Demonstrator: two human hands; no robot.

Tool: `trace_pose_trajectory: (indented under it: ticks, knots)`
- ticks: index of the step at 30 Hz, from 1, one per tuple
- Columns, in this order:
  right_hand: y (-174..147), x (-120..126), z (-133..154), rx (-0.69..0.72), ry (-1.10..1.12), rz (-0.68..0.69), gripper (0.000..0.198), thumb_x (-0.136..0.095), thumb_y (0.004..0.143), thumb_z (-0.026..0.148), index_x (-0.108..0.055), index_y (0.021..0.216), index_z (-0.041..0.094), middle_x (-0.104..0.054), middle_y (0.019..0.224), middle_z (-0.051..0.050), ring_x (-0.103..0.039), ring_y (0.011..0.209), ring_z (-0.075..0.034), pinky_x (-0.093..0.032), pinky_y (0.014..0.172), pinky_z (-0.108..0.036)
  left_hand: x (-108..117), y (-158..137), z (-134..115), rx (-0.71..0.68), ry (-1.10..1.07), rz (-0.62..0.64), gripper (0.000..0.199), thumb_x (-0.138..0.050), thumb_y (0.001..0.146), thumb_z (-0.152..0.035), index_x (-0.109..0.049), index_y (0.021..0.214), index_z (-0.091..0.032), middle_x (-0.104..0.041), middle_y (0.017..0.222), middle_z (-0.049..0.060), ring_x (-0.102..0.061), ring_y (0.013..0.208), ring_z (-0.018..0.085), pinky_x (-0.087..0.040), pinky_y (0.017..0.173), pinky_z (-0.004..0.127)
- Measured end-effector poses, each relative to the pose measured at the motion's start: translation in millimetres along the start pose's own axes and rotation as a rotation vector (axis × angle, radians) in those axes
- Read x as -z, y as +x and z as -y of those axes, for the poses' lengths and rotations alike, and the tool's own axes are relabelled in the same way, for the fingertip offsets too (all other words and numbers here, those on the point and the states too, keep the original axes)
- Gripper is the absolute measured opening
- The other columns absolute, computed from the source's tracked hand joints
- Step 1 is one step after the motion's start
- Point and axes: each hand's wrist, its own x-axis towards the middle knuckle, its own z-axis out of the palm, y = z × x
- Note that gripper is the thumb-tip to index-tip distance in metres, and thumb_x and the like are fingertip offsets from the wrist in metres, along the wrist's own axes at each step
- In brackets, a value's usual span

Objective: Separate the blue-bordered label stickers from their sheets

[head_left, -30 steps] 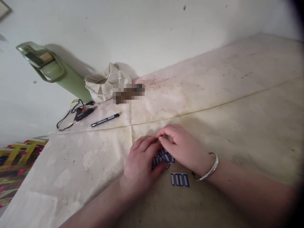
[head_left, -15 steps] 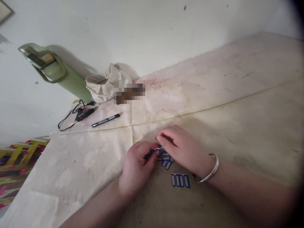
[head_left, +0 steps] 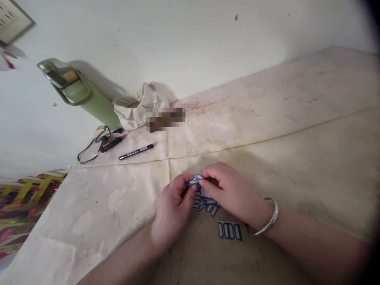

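Note:
My left hand (head_left: 175, 202) pinches some blue-and-white label pieces (head_left: 195, 180) between thumb and fingers, just above the table. My right hand (head_left: 227, 186), with a silver bangle on its wrist, has its thumb and forefinger closed on the right end of the same pieces. Below the hands lies a loose pile of similar blue-edged labels (head_left: 212, 206), partly hidden by my fingers. Nearer to me, a separate label strip (head_left: 230, 230) with blue-outlined boxes lies flat beside my right wrist.
On the cloth-covered table (head_left: 118, 221) lie a black pen (head_left: 136, 152) and a black glue gun (head_left: 111, 143) with its cord. By the wall stand a green bottle (head_left: 92, 101) and a white pouch (head_left: 133, 113) with pearls. A pixelated brown object (head_left: 166, 119) lies beside the pouch.
My right thumb and forefinger have come together on the held labels, which now face me more flatly. The view has shifted slightly, showing more of the pile below.

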Motion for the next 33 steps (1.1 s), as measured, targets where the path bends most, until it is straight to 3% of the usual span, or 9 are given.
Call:
trace_pose_trajectory:
  ticks: [11, 19, 24, 29, 33]
  knots:
    - [0, -3, -4, -0.018, 0.098, -0.075, 0.019, -0.051, 0.087, 0.025, -0.061, 0.072, 0.02, -0.063, 0.074, -0.001, -0.056, 0.075, -0.017, -0.043, 0.07, -0.031, -1, 0, -1, 0.028, -0.036, -0.003, 0.015, -0.049, 0.09, -0.027, -0.061, 0.096, -0.021, -0.066, 0.082, 0.0, -0.058, 0.073, 0.013, -0.045, 0.064, 0.023]
    - [1, 3, 0, -0.122, 0.203, -0.088, 0.019, -0.049, 0.088, 0.025, -0.06, 0.074, 0.02, -0.063, 0.07, 0.0, -0.057, 0.066, -0.015, -0.043, 0.059, -0.027, 1, 1, -4, -0.075, 0.154, 0.005, 0.013, -0.051, 0.087, -0.026, -0.062, 0.083, -0.019, -0.063, 0.073, 0.001, -0.057, 0.069, 0.015, -0.044, 0.061, 0.026]
    - [1, 7, 2, -0.133, 0.265, -0.104, 0.021, -0.045, 0.088, 0.023, -0.06, 0.074, 0.019, -0.06, 0.066, 0.0, -0.056, 0.063, -0.014, -0.042, 0.057, -0.026, 2, -1, -9, -0.203, 0.162, 0.079, 0.005, -0.056, 0.08, -0.021, -0.06, 0.083, -0.02, -0.066, 0.088, 0.004, -0.06, 0.082, 0.019, -0.047, 0.075, 0.033]
    - [-1, 4, 2, -0.117, 0.251, -0.058, 0.022, -0.045, 0.088, 0.024, -0.059, 0.071, 0.02, -0.059, 0.064, 0.001, -0.055, 0.061, -0.014, -0.042, 0.055, -0.026, 1, -4, -2, -0.101, 0.049, 0.004, 0.035, -0.056, 0.085, -0.032, -0.047, 0.116, -0.02, -0.064, 0.097, 0.007, -0.06, 0.085, 0.019, -0.048, 0.074, 0.033]
    - [-2, 0, 1, -0.072, 0.249, -0.06, 0.016, -0.049, 0.085, 0.023, -0.062, 0.075, 0.02, -0.064, 0.075, 0.0, -0.058, 0.071, -0.015, -0.044, 0.06, -0.026, 0, -2, 4, -0.047, 0.095, 0.028, 0.019, -0.049, 0.089, -0.034, -0.059, 0.094, -0.018, -0.061, 0.08, 0.004, -0.056, 0.074, 0.017, -0.045, 0.065, 0.028]
